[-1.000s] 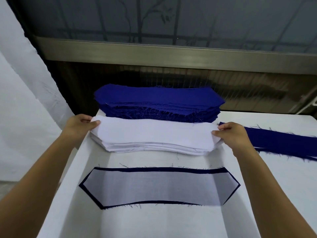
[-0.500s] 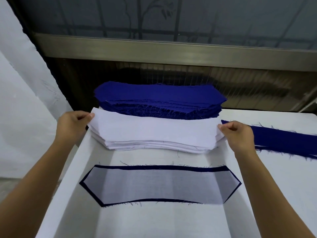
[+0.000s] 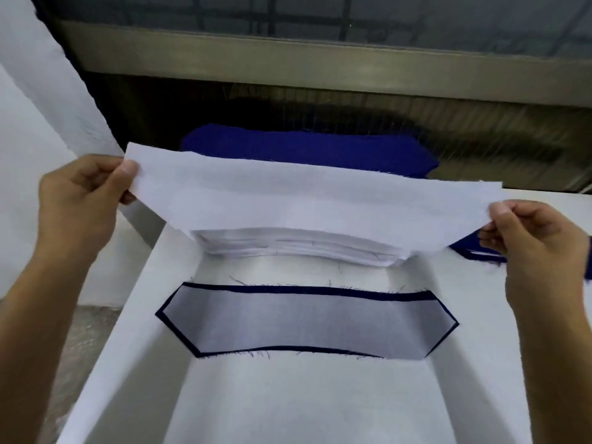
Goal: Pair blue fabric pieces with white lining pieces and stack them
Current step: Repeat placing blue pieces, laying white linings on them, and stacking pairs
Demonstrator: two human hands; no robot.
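Both the left hand (image 3: 80, 200) and right hand (image 3: 531, 238) pinch the ends of a white lining (image 3: 314, 197), stretched in the air above the white stack (image 3: 298, 246), the blue stack (image 3: 307, 150) behind.

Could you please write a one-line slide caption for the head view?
Left hand and right hand hold a white lining above its stack; a finished pair lies nearer.

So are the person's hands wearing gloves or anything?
No. The left hand and right hand are bare: no gloves, rings or watch show. The left forearm and right forearm are bare too, with no sleeve in view. The thumbnails look unpainted.
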